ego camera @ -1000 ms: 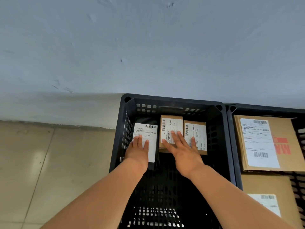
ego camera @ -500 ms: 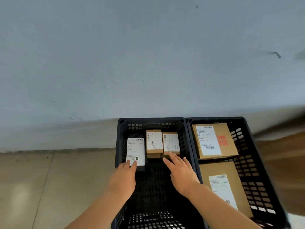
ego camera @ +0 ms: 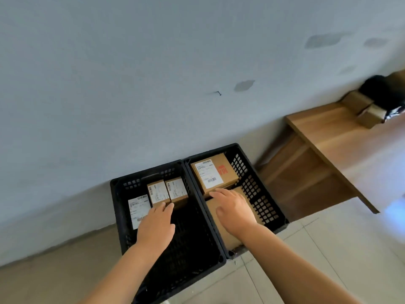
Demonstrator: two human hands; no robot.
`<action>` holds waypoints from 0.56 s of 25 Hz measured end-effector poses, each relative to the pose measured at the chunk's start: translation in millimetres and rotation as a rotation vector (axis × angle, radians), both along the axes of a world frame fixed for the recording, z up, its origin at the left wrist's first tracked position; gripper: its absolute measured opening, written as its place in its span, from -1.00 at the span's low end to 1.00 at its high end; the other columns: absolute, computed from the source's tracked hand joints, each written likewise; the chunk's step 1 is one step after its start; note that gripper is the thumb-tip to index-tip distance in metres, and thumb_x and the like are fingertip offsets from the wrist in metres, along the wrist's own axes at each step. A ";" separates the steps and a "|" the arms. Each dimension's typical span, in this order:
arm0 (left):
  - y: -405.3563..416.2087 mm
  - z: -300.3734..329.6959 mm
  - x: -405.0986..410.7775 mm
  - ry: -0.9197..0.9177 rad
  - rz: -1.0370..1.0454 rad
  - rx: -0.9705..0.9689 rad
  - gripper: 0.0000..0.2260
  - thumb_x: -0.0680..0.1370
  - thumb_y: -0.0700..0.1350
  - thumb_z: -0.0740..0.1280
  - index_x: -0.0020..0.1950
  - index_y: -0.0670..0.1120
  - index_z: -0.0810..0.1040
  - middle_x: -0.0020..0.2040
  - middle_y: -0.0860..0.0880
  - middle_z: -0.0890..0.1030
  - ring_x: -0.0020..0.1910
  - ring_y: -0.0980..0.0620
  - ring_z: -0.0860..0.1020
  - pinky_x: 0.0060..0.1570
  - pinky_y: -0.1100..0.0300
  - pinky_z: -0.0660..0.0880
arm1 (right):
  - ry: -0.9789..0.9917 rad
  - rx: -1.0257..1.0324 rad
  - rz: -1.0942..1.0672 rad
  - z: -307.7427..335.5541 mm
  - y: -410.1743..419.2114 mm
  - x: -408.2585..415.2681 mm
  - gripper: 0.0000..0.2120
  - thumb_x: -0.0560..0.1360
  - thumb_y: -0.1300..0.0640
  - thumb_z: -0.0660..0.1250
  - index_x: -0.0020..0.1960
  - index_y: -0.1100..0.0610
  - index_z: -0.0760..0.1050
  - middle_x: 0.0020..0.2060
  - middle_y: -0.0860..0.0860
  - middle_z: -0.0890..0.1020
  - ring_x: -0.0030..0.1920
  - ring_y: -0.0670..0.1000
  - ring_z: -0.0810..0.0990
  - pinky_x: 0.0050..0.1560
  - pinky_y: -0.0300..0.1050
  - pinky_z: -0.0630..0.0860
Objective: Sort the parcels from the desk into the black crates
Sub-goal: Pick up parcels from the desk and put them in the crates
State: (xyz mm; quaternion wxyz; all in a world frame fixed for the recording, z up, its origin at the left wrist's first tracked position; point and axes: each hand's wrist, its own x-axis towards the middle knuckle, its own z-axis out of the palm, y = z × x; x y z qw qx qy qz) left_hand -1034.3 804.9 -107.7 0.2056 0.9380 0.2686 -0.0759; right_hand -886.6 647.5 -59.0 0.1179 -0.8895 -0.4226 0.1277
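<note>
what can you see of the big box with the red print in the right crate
The big box is brown cardboard, lying flat at the far end of the right crate. A white shipping label with barcodes covers its top's left part; red print sits beside it. It looks closed and undamaged. The right hand hovers just before its near edge; contact is unclear.

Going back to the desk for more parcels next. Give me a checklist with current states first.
1. Left hand free of any parcel: ok, fingers straight.
2. Right hand free: ok, it lies flat over the lower box.
3. Room left in the left crate: ok, near half bare.
4. Room left in the right crate: not ok, two boxes cover most of its floor.
5. Parcels left on the desk: ok, boxes at far end.
</note>
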 end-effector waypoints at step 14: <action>-269.8 103.3 180.8 -0.321 -0.197 -0.047 -0.57 0.59 0.00 0.23 0.46 0.01 0.32 0.40 0.07 0.41 0.34 0.09 0.38 0.18 0.19 0.43 | -0.066 0.140 -0.298 72.3 -298.9 115.6 -0.60 0.59 0.13 0.15 0.41 -0.07 0.37 0.39 -0.12 0.42 0.40 -0.04 0.33 0.42 -0.12 0.15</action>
